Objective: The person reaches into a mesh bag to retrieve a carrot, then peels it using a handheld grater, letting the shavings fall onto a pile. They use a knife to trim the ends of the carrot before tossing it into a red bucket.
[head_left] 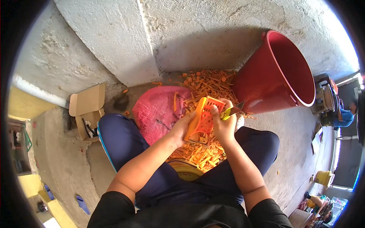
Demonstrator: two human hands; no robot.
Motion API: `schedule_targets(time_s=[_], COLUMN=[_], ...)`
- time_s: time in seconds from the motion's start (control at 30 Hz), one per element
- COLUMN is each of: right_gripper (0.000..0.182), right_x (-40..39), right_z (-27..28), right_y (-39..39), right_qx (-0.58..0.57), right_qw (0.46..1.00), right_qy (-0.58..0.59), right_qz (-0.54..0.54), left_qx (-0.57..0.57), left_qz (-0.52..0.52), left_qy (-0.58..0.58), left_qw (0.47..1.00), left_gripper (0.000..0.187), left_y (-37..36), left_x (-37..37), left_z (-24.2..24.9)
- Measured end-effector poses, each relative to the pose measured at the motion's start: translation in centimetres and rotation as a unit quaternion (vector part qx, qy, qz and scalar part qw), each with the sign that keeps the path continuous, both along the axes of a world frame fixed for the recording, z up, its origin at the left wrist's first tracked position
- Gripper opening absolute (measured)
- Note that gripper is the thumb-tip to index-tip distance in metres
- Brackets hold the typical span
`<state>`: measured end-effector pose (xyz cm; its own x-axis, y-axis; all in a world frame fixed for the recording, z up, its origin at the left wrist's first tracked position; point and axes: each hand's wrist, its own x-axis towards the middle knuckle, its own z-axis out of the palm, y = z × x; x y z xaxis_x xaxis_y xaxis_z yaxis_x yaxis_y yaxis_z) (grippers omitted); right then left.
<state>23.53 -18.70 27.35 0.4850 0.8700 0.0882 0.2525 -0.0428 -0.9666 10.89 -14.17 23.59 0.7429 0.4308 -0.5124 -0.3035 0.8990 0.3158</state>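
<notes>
Above a heap of carrot peelings (pixel 207 154), I have an orange plastic grater (pixel 207 118) with a perforated face between both hands. My left hand (pixel 182 128) is closed around its left side, where a lighter orange edge runs lengthwise. My right hand (pixel 224 127) grips the grater's other side, thumb on the holed face. A knife (pixel 228 113) with a yellow handle is also in my right hand, its blade pointing right. Below the grater, a yellow basin (pixel 186 173) shows between my legs. A pink mesh sack (pixel 156 112) lies just left of the peelings.
The tall red bucket (pixel 253 81) leans near the wall at the right. More carrot peelings and pieces (pixel 209 81) are spread beside it. An open cardboard box (pixel 86 108) sits by my left knee. Other people (pixel 344 116) are at the far right. A blue slipper (pixel 82 204) lies at left.
</notes>
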Motion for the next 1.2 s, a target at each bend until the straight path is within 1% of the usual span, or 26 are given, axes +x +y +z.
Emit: schedule_targets(time_s=[0.1, 0.23, 0.3, 0.33, 0.4, 0.43, 0.5, 0.57, 0.6, 0.7, 0.77, 0.8, 0.83, 0.93, 0.97, 1.0, 1.03, 1.1, 1.13, 1.17, 1.2], right_gripper=[0.028, 0.025, 0.025, 0.024, 0.024, 0.024, 0.024, 0.024, 0.024, 0.018, 0.013, 0.015, 0.017, 0.015, 0.017, 0.018, 0.020, 0.015, 0.017, 0.018, 0.019], right_x=[-0.4, -0.9, -1.1, -1.2, -0.8, -0.5, 0.0, 0.3, 0.3, 0.9, 7.0, 10.5, 12.6, 12.5, 11.4, 10.0, 8.7, 6.8, 5.7, 4.7, 3.6], right_z=[-0.7, -0.3, 0.0, 0.1, 0.1, 0.2, 0.3, 0.4, 0.0, 0.2, -1.4, -1.2, -1.1, -0.4, -0.5, -0.3, -0.3, -0.8, -1.0, -0.6, -0.2], right_y=[0.3, 0.3, 0.3, 0.3, 0.5, 0.7, 0.9, 1.2, 1.5, 1.7, 3.1, 3.2, 3.0, 2.5, 2.5, 2.6, 2.6, 2.6, 2.5, 2.2, 2.0], right_qx=[0.035, 0.018, 0.026, 0.030, 0.017, 0.011, 0.005, 0.001, 0.006, 0.013, 0.086, 0.052, 0.019, 0.066, 0.083, 0.087, 0.091, 0.088, 0.101, 0.076, 0.066], right_qw=[0.999, 0.998, 0.991, 0.986, 0.984, 0.983, 0.986, 0.988, 0.992, 0.983, 0.936, 0.945, 0.942, 0.945, 0.951, 0.958, 0.965, 0.978, 0.982, 0.987, 0.989], right_qy=[-0.032, -0.052, -0.124, -0.159, -0.163, -0.166, -0.144, -0.122, -0.086, -0.137, -0.227, -0.137, -0.043, -0.055, -0.064, -0.055, -0.044, -0.032, -0.017, -0.010, 0.023], right_qz=[-0.010, -0.025, -0.041, -0.049, -0.063, -0.072, -0.085, -0.092, -0.096, -0.119, -0.253, -0.293, -0.333, -0.315, -0.290, -0.267, -0.243, -0.188, -0.156, -0.141, -0.127], left_qx=[-0.013, -0.008, -0.014, 0.003, 0.038, 0.046, 0.061, 0.084, 0.096, 0.147, 0.158, 0.185, 0.177, 0.163, 0.153, 0.145, 0.131, 0.106, 0.109, 0.084, 0.059], left_qz=[-0.004, -0.008, -0.013, -0.020, -0.034, -0.022, 0.001, 0.004, 0.006, -0.081, -0.132, -0.175, -0.159, -0.141, -0.130, -0.121, -0.113, -0.104, -0.086, -0.087, -0.088], left_qy=[-0.038, -0.013, -0.009, -0.003, 0.011, 0.002, -0.015, -0.007, -0.002, -0.032, 0.010, 0.002, 0.002, -0.020, -0.030, -0.044, -0.041, -0.036, 0.007, 0.000, -0.007], left_qw=[0.999, 1.000, 1.000, 1.000, 0.999, 0.999, 0.998, 0.996, 0.995, 0.985, 0.979, 0.967, 0.971, 0.976, 0.979, 0.981, 0.984, 0.988, 0.990, 0.993, 0.994], left_gripper=[0.037, 0.038, 0.038, 0.037, 0.037, 0.037, 0.038, 0.038, 0.038, 0.037, 0.034, 0.033, 0.033, 0.036, 0.037, 0.038, 0.038, 0.039, 0.040, 0.040, 0.040], left_y=[-0.1, -0.2, -0.3, -0.5, -0.7, -0.6, -0.3, -0.3, -0.1, 0.4, -1.1, -1.7, -2.5, -2.0, -1.5, -1.2, -1.0, -0.5, -0.6, -0.5, -0.4], left_x=[-0.1, 0.1, 0.1, 0.0, 0.0, 0.1, 0.4, 0.8, 0.9, -0.1, -0.9, -1.5, -1.3, -1.3, -1.3, -1.3, -1.4, -1.3, -1.1, -1.1, -1.0], left_z=[-0.1, -0.8, -0.9, -0.6, 0.2, 0.4, 0.6, 0.5, 0.4, -0.9, 0.3, 0.9, 1.0, 0.7, 0.8, -0.3, -0.2, 0.6, 1.6, 1.2, 0.4])
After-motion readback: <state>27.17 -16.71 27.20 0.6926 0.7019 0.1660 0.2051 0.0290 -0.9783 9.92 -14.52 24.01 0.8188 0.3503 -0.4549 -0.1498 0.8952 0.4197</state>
